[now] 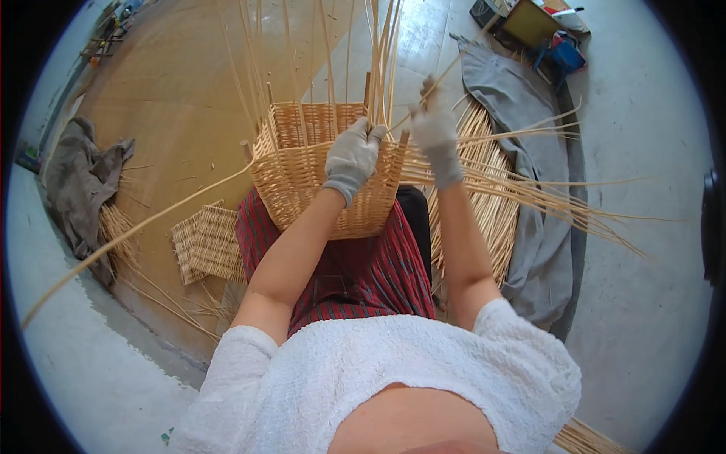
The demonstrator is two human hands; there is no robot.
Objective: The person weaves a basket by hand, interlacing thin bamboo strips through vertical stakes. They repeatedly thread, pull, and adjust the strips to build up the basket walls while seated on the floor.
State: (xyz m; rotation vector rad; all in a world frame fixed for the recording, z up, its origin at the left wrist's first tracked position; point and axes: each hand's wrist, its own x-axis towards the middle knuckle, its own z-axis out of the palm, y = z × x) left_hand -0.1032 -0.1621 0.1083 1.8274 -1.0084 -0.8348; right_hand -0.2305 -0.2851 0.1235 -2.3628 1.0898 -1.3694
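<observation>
A half-woven wicker basket (318, 193) rests on my lap over a red striped cloth (340, 280), its stakes rising from the far rim. My left hand (353, 157), in a grey glove, is closed on the basket's near rim close to the right corner post. To the right, my gloved right hand (435, 129) is raised beside that corner, slightly blurred, its fingers closed round a thin cane strand (457, 59) that slants from the rim up to the upper right. Another long cane (144, 223) reaches from the left corner out to the lower left.
Loose canes (544, 198) fan out rightward. A bundle of canes (484, 219) lies on a grey cloth (541, 250). Woven panels (208, 242) and a dark crumpled cloth (79, 181) are on the left. A box (527, 26) and blue item (566, 54) stand at the far right.
</observation>
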